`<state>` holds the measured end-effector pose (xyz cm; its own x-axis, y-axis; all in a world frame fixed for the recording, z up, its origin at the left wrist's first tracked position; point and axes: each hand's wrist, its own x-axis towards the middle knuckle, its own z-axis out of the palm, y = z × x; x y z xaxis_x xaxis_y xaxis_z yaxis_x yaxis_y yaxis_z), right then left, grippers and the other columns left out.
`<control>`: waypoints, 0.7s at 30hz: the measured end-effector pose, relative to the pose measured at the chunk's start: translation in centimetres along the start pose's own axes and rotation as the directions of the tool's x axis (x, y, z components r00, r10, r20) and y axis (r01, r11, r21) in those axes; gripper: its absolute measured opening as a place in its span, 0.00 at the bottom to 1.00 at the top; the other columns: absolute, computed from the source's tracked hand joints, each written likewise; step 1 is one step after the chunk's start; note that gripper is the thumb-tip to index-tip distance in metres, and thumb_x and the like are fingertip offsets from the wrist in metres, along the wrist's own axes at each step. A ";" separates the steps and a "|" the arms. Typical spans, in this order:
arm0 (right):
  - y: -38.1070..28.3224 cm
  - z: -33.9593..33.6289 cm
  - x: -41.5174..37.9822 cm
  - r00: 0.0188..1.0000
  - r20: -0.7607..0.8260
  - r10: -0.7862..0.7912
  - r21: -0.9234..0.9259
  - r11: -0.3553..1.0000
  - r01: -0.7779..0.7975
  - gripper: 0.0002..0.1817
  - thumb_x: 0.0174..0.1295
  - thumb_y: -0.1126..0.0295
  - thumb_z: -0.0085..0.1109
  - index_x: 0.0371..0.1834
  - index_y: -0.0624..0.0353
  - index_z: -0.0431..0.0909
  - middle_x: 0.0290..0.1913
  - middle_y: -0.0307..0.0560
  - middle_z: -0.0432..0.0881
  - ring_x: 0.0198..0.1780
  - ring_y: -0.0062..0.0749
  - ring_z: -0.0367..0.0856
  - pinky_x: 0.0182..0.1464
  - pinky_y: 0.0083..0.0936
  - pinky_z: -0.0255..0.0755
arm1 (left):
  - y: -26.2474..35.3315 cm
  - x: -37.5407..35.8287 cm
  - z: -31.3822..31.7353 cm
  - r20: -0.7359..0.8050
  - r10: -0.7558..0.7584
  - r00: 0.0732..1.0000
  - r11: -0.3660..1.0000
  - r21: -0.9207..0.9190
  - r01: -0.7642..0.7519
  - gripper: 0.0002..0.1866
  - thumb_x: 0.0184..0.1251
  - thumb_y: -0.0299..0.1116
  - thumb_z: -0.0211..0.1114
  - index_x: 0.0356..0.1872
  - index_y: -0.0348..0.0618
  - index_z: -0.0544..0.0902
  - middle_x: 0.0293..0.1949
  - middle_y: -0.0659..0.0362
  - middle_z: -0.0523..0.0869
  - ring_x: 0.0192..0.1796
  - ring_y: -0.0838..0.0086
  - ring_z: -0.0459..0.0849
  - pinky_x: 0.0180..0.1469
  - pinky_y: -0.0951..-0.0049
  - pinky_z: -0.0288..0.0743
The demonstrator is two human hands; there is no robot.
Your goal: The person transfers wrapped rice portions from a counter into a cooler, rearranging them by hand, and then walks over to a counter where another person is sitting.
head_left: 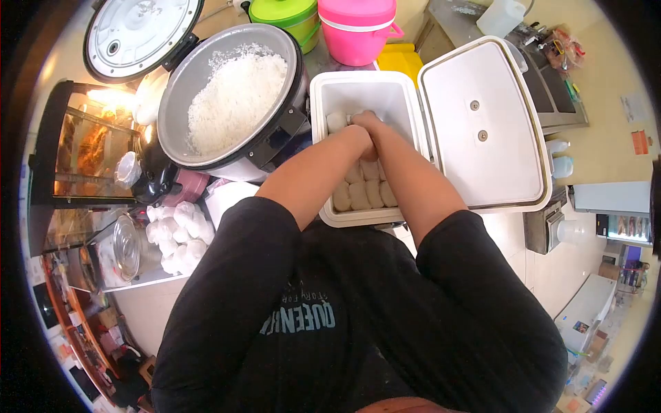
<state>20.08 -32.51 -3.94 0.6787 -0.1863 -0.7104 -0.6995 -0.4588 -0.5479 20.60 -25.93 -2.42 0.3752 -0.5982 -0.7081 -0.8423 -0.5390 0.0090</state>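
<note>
Both my hands reach down into a white cooler box [330, 84]. Rounded white bundles [359, 196] are packed in rows on its bottom. My right hand [365, 120] is near the bundles at the far end, its fingers mostly hidden. Close beside it, my left hand [370, 149] is bent downward over the bundles, partly covered where the forearms meet. What either hand holds, if anything, I cannot make out. The cooler's lid [482, 131] is swung open to the right.
A large rice cooker [292, 141] with white rice [237, 100] stands left of the cooler, its lid [141, 34] raised. More white bundles [180, 237] are piled at lower left. Behind stand a pink container [358, 34] and a green container [286, 10]. A glass-fronted display case [93, 144] glows at left.
</note>
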 end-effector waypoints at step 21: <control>-2.3 1.2 -2.1 0.993 -0.037 0.108 0.428 0.900 -0.082 0.25 0.72 0.57 0.46 0.64 0.61 0.76 0.57 0.53 0.83 0.53 0.41 0.84 0.57 0.42 0.76 | 1.3 -17.9 -4.6 0.102 0.179 0.979 0.974 -0.159 -0.161 0.28 0.67 0.34 0.57 0.69 0.41 0.76 0.66 0.41 0.79 0.66 0.57 0.79 0.67 0.55 0.71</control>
<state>20.03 -29.99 -1.72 0.6067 -0.2669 -0.7488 -0.7811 -0.0253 -0.6239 14.56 -18.66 13.46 0.1772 -0.6215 -0.7631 -0.8192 -0.5229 0.2357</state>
